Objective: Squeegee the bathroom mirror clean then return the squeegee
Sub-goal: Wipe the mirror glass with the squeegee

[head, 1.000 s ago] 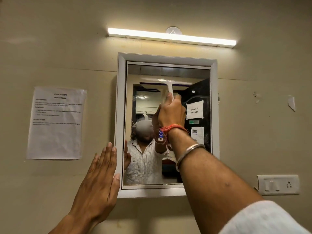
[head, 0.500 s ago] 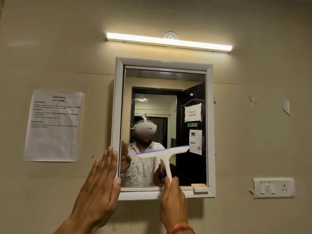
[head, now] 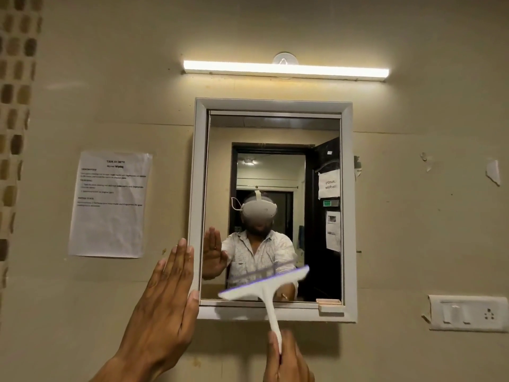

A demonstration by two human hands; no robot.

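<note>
A white-framed bathroom mirror [head: 347, 216] hangs on the beige wall. My right hand [head: 287, 359] grips the handle of a white squeegee [head: 264, 286], whose tilted blade sits at the mirror's bottom edge, left end lower than the right. Its blade is motion-blurred. My left hand [head: 162, 304] is flat and open, fingers together, pressed on the wall against the frame's lower left side. The glass reflects a person wearing a headset, with both hands mirrored.
A tube light [head: 286, 69] glows above the mirror. A printed sheet [head: 110, 205] is taped to the wall at left. A switch and socket plate [head: 468, 312] sits at lower right. Mosaic tiles [head: 15, 106] run down the far left.
The squeegee has swept from near the mirror's top down to its bottom edge. My right arm dropped low in view. My left hand stayed flat by the frame.
</note>
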